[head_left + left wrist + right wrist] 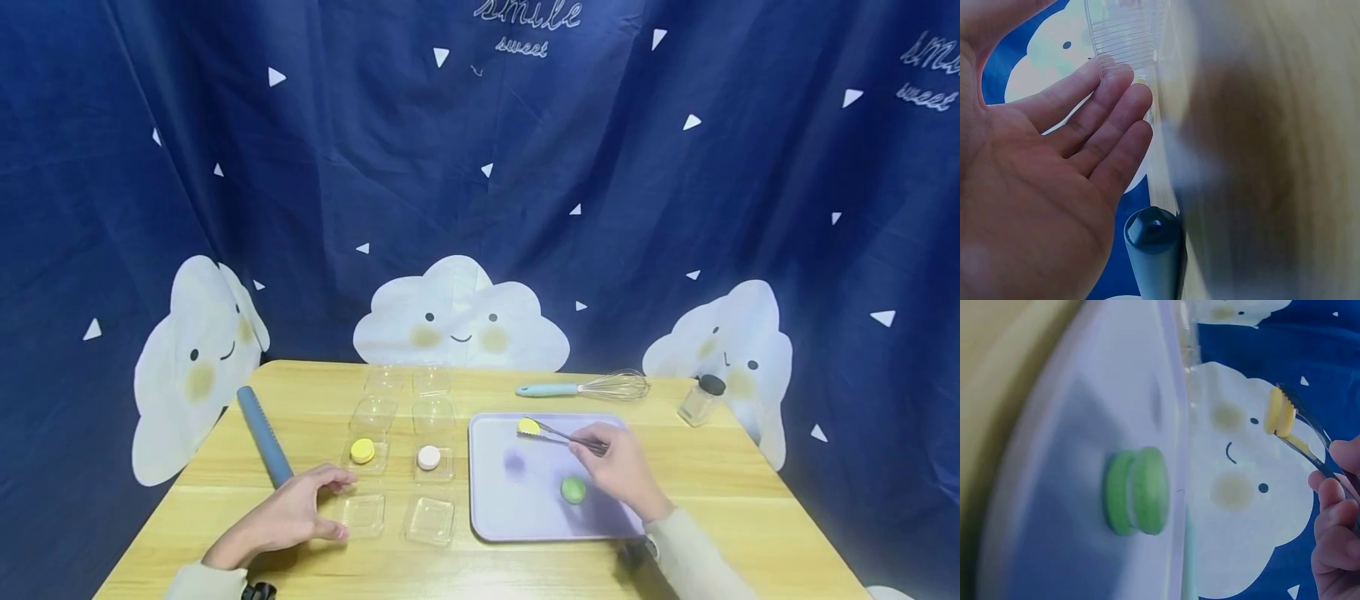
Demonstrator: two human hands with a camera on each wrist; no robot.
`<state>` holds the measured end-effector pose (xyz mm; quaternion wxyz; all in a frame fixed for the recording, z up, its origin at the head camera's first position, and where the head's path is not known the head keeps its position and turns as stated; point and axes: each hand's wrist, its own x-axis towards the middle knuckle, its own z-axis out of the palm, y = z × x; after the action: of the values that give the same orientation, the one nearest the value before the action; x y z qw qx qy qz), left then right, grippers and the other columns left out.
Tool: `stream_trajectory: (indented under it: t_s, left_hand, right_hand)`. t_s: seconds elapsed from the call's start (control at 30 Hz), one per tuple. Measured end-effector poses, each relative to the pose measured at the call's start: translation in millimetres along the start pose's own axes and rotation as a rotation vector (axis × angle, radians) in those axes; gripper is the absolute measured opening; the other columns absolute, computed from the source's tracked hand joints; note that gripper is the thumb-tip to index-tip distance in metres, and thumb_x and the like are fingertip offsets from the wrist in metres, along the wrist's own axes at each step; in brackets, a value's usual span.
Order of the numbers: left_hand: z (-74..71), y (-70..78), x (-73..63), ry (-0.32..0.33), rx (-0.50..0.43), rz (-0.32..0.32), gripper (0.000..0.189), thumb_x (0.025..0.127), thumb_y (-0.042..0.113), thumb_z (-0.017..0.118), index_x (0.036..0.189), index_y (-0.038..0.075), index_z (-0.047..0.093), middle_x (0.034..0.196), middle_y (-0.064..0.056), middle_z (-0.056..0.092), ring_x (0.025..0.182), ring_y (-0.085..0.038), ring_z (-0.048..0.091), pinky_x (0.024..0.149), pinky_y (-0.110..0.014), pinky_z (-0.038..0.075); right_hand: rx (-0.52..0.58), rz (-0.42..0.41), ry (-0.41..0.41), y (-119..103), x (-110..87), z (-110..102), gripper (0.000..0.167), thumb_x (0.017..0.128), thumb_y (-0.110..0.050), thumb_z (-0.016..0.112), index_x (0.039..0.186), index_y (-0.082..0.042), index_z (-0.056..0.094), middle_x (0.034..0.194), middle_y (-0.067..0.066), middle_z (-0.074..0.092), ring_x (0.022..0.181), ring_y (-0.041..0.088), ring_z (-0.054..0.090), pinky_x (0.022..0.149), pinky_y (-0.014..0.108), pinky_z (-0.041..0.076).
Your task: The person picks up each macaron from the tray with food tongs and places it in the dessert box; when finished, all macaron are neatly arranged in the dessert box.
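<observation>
My right hand [621,468] holds small tongs [564,437], which pinch a yellow macaron [1280,412] above the lilac tray [495,504]. A green macaron [573,490] lies on that tray. My left hand [294,510] is spread at the left side of a clear plastic box [366,517]; its fingers are loosely bent, and whether they touch the box I cannot tell. Behind it, another yellow macaron [362,451] sits in an open clear box. A pale pink macaron [429,457] sits in the box to its right. Nearer the front is another clear box [431,522].
A blue-grey rolling pin [264,437] lies left of the boxes, beside my left hand. At the back, a whisk [581,388] lies behind the tray. A glass jar with a black lid [701,402] stands at the back right. A dark blue curtain [480,167] hangs behind the table.
</observation>
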<state>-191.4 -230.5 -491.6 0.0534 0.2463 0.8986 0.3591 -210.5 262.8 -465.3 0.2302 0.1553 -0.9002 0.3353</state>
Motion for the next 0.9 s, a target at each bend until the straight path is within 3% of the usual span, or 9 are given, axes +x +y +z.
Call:
stream_trajectory:
  t_s: [0.43, 0.77, 0.9]
  left_hand:
    - [1.5, -1.0, 0.9, 0.026, 0.013, 0.008, 0.069, 0.071, 0.040, 0.090, 0.126, 0.008, 0.065, 0.118, 0.000, 0.068, 0.107, -0.019, 0.064, 0.095, -0.032, 0.057]
    - [1.4, -1.1, 0.4, 0.023, 0.014, 0.006, 0.068, 0.071, 0.039, 0.090, 0.126, 0.008, 0.065, 0.119, 0.000, 0.068, 0.108, -0.021, 0.064, 0.095, -0.032, 0.057]
    - [1.8, -1.1, 0.9, 0.028, 0.026, 0.005, 0.067, 0.071, 0.038, 0.090, 0.126, 0.008, 0.065, 0.118, 0.001, 0.069, 0.107, -0.020, 0.064, 0.095, -0.032, 0.057]
  right_hand:
    - [0.030, -0.076, 0.086, -14, 28.8, -7, 0.014, 0.081, -0.007, 0.081, 0.093, -0.015, 0.079, 0.086, -0.001, 0.079, 0.078, 0.004, 0.071, 0.073, 0.021, 0.061]
    - [0.090, -0.119, 0.135, -41, 54.0, -8, 0.013, 0.082, -0.008, 0.081, 0.094, -0.011, 0.080, 0.086, 0.003, 0.080, 0.076, 0.012, 0.074, 0.070, 0.013, 0.057]
    - [0.125, -0.179, 0.147, -51, 63.4, -4, 0.012, 0.082, -0.006, 0.081, 0.093, -0.011, 0.080, 0.082, 0.002, 0.078, 0.071, 0.007, 0.069, 0.066, 0.012, 0.056]
